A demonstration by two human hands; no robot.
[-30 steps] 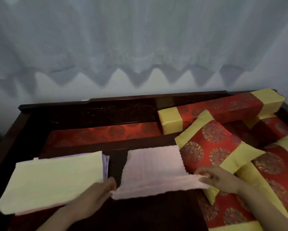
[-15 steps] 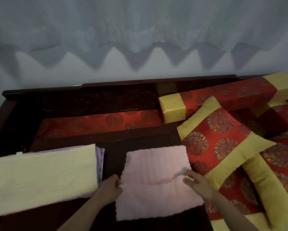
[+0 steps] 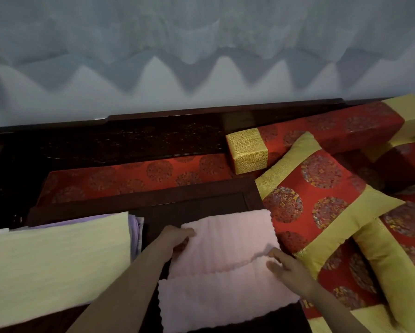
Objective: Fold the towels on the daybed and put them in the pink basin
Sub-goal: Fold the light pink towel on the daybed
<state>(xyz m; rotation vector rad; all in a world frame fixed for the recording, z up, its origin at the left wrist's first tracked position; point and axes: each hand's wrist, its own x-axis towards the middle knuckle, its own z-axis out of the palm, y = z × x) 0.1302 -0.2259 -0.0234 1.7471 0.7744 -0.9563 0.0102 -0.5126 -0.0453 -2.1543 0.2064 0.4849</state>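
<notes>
The pink towel (image 3: 223,267) lies half-folded on the dark daybed at 6 o'clock, soft, light & floppy: left hand (image 3: 177,236) pinches its edge at 9 o'clock, right hand (image 3: 283,263) the fold's corner at 3; best hold is by the corners.

You are in a home, in a sitting or sleeping room. A dark carved wooden daybed (image 3: 134,143) fills your view, dressed with a red brocade seat pad (image 3: 139,176), a long bolster (image 3: 321,135) and a gold-edged cushion (image 3: 321,200). A pale sheer curtain (image 3: 201,44) hangs behind it. Folded household towels (image 3: 53,258) lie before you.
</notes>
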